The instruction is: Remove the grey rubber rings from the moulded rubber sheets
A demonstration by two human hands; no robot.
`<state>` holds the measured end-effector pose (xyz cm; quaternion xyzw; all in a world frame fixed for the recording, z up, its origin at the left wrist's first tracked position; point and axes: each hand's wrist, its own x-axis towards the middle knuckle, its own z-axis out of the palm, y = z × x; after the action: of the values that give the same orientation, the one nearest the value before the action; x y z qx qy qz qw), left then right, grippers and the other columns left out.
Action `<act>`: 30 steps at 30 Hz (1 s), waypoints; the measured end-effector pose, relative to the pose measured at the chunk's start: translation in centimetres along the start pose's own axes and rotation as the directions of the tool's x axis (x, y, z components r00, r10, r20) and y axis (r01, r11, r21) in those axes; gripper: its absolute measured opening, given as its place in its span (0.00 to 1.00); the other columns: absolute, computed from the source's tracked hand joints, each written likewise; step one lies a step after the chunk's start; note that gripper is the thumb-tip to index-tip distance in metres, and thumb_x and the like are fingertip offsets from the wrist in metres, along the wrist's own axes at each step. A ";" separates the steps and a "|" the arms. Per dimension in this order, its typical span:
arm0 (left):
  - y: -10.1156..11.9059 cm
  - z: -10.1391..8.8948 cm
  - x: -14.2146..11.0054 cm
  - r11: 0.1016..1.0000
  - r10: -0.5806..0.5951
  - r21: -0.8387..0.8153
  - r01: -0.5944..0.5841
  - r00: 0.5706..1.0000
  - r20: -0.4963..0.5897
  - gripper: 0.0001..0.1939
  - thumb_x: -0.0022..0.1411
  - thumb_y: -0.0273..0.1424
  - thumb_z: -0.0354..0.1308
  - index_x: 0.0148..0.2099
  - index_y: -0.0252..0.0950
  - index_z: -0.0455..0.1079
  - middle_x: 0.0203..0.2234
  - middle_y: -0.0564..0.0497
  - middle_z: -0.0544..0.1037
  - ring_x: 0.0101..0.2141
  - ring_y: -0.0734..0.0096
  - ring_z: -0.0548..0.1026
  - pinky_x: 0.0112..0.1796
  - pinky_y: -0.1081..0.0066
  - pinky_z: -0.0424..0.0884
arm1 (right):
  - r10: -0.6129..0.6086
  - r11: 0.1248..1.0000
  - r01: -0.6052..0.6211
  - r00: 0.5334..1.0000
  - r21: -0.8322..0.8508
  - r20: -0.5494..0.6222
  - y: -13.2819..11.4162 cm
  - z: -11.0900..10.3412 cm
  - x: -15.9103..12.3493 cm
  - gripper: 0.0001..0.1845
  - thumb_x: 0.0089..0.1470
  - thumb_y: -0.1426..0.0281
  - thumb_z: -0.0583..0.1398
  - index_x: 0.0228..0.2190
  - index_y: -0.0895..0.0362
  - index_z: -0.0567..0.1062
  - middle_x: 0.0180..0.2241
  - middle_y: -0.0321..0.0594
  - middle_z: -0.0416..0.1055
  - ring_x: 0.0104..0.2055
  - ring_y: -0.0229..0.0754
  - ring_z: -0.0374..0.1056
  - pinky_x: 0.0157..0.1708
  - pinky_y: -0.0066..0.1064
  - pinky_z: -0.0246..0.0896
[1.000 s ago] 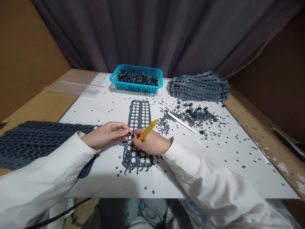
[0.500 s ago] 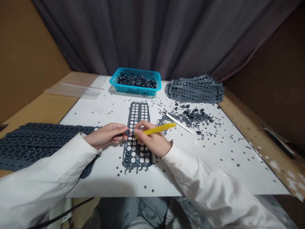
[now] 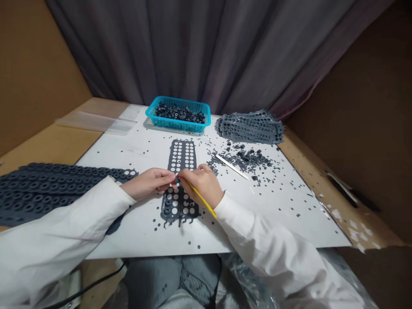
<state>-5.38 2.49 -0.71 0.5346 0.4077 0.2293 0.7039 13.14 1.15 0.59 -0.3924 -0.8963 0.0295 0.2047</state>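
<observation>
My left hand (image 3: 152,182) is closed in a pinch, its fingertips meeting those of my right hand above a dark rubber sheet. What the left fingers pinch is too small and hidden to make out. My right hand (image 3: 204,184) grips a yellow pen-like tool (image 3: 203,200), whose shaft slants down toward the wrist while its working end is hidden by the fingers. Beneath both hands lies the perforated rubber sheet (image 3: 182,159), with rows of round holes showing white. A few dark rings (image 3: 168,204) sit in its near left corner.
A blue basket (image 3: 178,127) of small dark rubber pieces stands at the back. Right of it is a stack of punched sheets (image 3: 249,127). Small dark discs (image 3: 247,159) and a silver strip (image 3: 231,166) lie on the right. Ringed sheets (image 3: 58,189) cover the left.
My right hand has turned, swinging the yellow tool from pointing up right to slanting down right. Its fingertips have come against the left ones. The view has shifted slightly.
</observation>
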 end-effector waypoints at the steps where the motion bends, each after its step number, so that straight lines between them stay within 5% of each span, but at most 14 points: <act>1: 0.1 -0.1 0.0 1.000 0.014 0.014 -0.014 1.000 -0.008 0.21 0.56 0.45 0.53 0.31 0.30 0.70 0.15 0.58 0.58 0.17 0.81 0.51 0.19 0.77 0.49 | 0.001 0.999 -0.001 1.000 -0.034 0.011 0.4 -0.3 0.0 0.13 0.60 0.70 0.48 0.33 0.58 0.71 0.20 0.35 0.70 0.21 0.35 0.60 0.34 0.30 0.45; 5: 0.7 -0.9 -0.6 0.945 0.132 0.313 -0.094 0.986 -0.101 0.17 0.53 0.41 0.57 0.39 0.32 0.72 0.27 0.50 0.73 0.22 0.78 0.64 0.23 0.76 0.60 | 0.222 0.950 -0.211 0.975 -0.229 0.020 4.3 -3.1 -0.7 0.13 0.58 0.71 0.48 0.34 0.58 0.72 0.20 0.38 0.71 0.21 0.36 0.61 0.37 0.33 0.47; 8: 1.1 -1.5 -1.2 0.745 0.195 0.651 -0.149 0.981 0.001 0.12 0.51 0.35 0.59 0.36 0.32 0.74 0.25 0.50 0.75 0.27 0.72 0.71 0.29 0.75 0.65 | 0.546 0.720 -0.490 0.837 -0.492 -0.033 9.2 -6.2 -2.0 0.13 0.55 0.71 0.50 0.35 0.59 0.73 0.25 0.46 0.73 0.26 0.43 0.66 0.33 0.33 0.51; 10: 1.2 -1.6 -1.4 0.604 0.232 0.769 -0.209 0.969 0.081 0.11 0.51 0.31 0.57 0.36 0.32 0.75 0.25 0.50 0.76 0.28 0.72 0.72 0.31 0.74 0.66 | 0.681 0.561 -0.568 0.730 -0.602 -0.055 12.0 -7.7 -2.9 0.14 0.54 0.70 0.50 0.35 0.59 0.75 0.29 0.51 0.74 0.31 0.48 0.69 0.31 0.34 0.53; 13: 1.1 -1.4 -1.5 0.488 0.269 0.830 -0.271 0.951 0.153 0.10 0.50 0.28 0.56 0.36 0.33 0.75 0.26 0.50 0.77 0.28 0.73 0.73 0.32 0.75 0.66 | 0.784 0.451 -0.610 0.620 -0.652 -0.038 14.4 -8.7 -3.8 0.16 0.53 0.69 0.51 0.36 0.60 0.76 0.34 0.54 0.73 0.36 0.53 0.70 0.30 0.34 0.57; 16: 0.9 -1.0 -1.5 0.474 0.245 0.824 -0.309 0.946 0.214 0.11 0.49 0.26 0.56 0.36 0.32 0.75 0.25 0.51 0.76 0.27 0.74 0.73 0.30 0.77 0.66 | 0.821 0.392 -0.650 0.567 -0.651 -0.071 14.9 -8.8 -4.1 0.17 0.52 0.68 0.51 0.36 0.62 0.76 0.35 0.57 0.72 0.37 0.55 0.69 0.29 0.36 0.59; 19: 0.7 -1.0 -1.7 0.475 0.217 0.818 -0.323 0.944 0.247 0.10 0.49 0.26 0.57 0.36 0.33 0.75 0.25 0.51 0.76 0.27 0.74 0.73 0.31 0.77 0.65 | 0.815 0.404 -0.666 0.573 -0.627 -0.083 14.8 -9.0 -3.8 0.15 0.51 0.69 0.52 0.33 0.63 0.76 0.34 0.58 0.72 0.36 0.55 0.70 0.29 0.36 0.60; 21: 0.6 -1.0 -1.7 0.474 0.203 0.818 -0.326 0.944 0.259 0.10 0.49 0.26 0.57 0.36 0.33 0.75 0.25 0.51 0.76 0.28 0.74 0.72 0.31 0.77 0.65 | 0.775 0.477 -0.679 0.624 -0.558 -0.097 14.4 -9.3 -3.6 0.13 0.50 0.69 0.53 0.31 0.63 0.75 0.31 0.56 0.72 0.35 0.53 0.70 0.28 0.36 0.60; 23: 0.5 -1.0 -1.7 0.468 0.192 0.817 -0.336 0.941 0.277 0.10 0.49 0.26 0.57 0.36 0.34 0.75 0.26 0.51 0.76 0.28 0.74 0.72 0.31 0.77 0.65 | 0.714 0.621 -0.696 0.692 -0.360 -0.105 13.3 -9.2 -3.2 0.10 0.49 0.69 0.55 0.29 0.61 0.73 0.26 0.50 0.72 0.30 0.48 0.69 0.26 0.33 0.60; 25: 0.5 -1.0 -1.6 0.462 0.185 0.817 -0.346 0.938 0.293 0.11 0.48 0.26 0.57 0.36 0.34 0.75 0.26 0.51 0.75 0.28 0.73 0.72 0.31 0.77 0.65 | 0.653 0.757 -0.653 0.756 0.012 -0.053 11.1 -8.4 -2.7 0.08 0.49 0.66 0.57 0.27 0.60 0.70 0.20 0.43 0.70 0.23 0.42 0.67 0.22 0.30 0.60; 28: 0.4 -1.0 -1.5 0.458 0.181 0.819 -0.345 0.938 0.294 0.11 0.48 0.25 0.57 0.36 0.34 0.74 0.26 0.51 0.75 0.28 0.73 0.72 0.31 0.76 0.65 | 0.509 0.641 -0.498 0.846 0.585 0.162 6.2 -5.6 -1.9 0.13 0.47 0.62 0.60 0.23 0.58 0.66 0.20 0.39 0.70 0.20 0.36 0.67 0.19 0.27 0.62; 30: 0.4 -0.9 -1.4 0.456 0.180 0.823 -0.338 0.941 0.286 0.11 0.48 0.26 0.57 0.36 0.34 0.74 0.26 0.52 0.75 0.28 0.73 0.72 0.31 0.76 0.65 | 0.471 0.483 -0.474 0.850 0.737 0.238 3.0 -3.1 -1.6 0.15 0.45 0.62 0.62 0.21 0.57 0.63 0.17 0.36 0.69 0.17 0.35 0.65 0.16 0.25 0.61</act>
<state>-6.89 2.10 0.03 0.8855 0.3235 0.0566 0.3286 17.40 1.76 2.25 -0.4959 -0.6518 0.4661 0.3347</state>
